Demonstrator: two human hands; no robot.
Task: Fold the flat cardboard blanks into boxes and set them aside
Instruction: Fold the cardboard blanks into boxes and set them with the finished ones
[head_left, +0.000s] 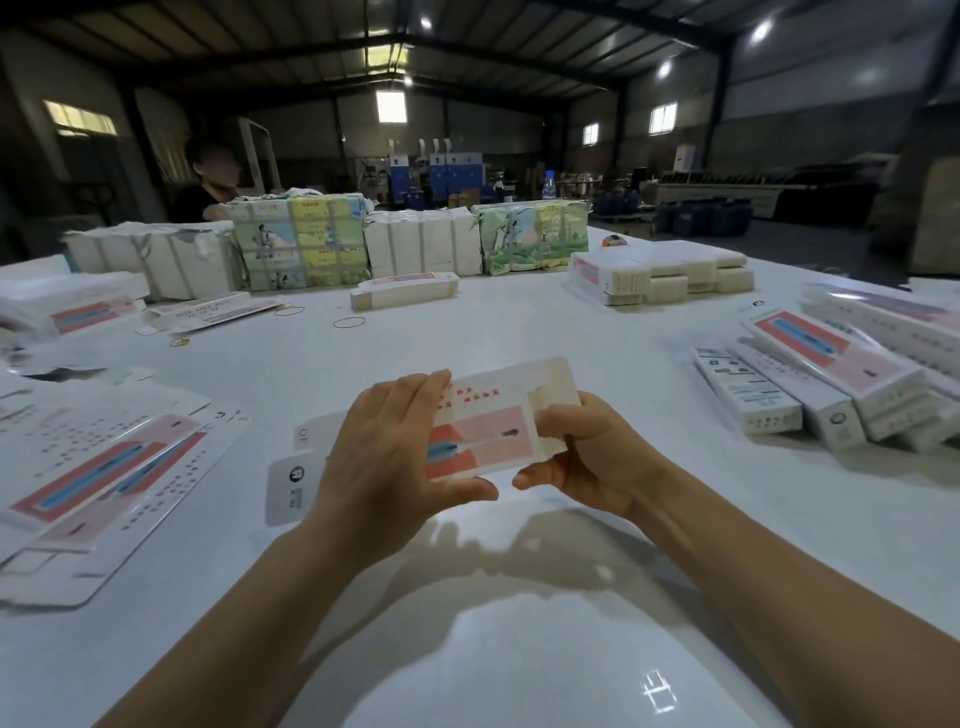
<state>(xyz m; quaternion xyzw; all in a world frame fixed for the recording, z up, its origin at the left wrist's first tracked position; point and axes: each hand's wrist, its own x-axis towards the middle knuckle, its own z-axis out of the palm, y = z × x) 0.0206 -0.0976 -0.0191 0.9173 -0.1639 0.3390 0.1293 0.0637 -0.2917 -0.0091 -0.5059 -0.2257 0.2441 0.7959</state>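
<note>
A white and pink cardboard blank (488, 436) with a blue toothbrush print is held above the white table (519, 332) in the middle of the view. My left hand (387, 457) grips its left half, fingers over the top edge and thumb under the bottom edge. My right hand (576, 454) holds the right end, fingers curled behind a folded flap. The blank's left flaps (288, 483) stick out past my left hand. Flat blanks (98, 467) lie spread at the left. Finished folded boxes (810, 389) lie in a group at the right.
Wrapped bundles (296, 241) stand in a row along the far side, with a stack of blanks (670, 275) at the far right and a small stack (405, 291) in front. Rubber bands (349, 322) lie on the table. A person (208, 182) sits behind the bundles.
</note>
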